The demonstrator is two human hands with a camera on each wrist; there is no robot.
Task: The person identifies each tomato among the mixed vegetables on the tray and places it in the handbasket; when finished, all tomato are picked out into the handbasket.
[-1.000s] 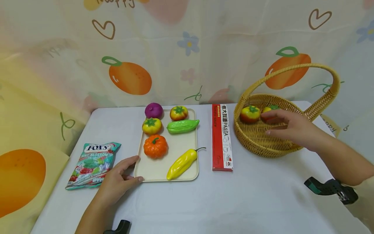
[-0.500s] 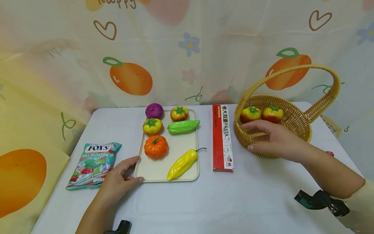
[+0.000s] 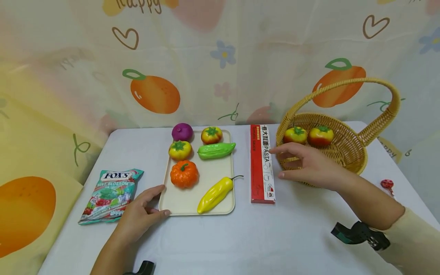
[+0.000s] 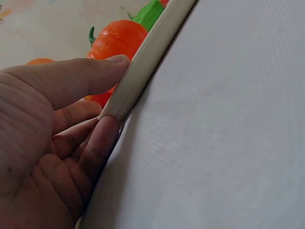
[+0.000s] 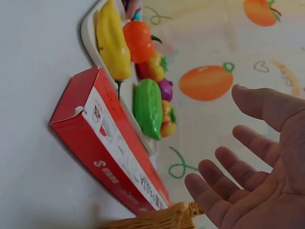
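- I wear a cream sleeve (image 3: pixel 412 240).
- Cream tray (image 3: pixel 211 168), orange pumpkin (image 3: pixel 184 174), yellow pepper (image 3: pixel 215 194).
- Red-and-white pasta box (image 3: pixel 261 172).
- Backdrop (image 3: pixel 268 65) printed with orange fruit (image 3: pixel 156 94), blue flowers (image 3: pixel 223 54).

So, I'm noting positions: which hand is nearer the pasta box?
Right: the right hand is by the right edge of the pasta box; the left hand well left of it, holding the tray.

Tray (image 3: pixel 210 168) in all three views

Fruit-print cloth (image 3: pixel 275 76) hangs bhnd wht-covered tbl (image 3: pixel 292 236).
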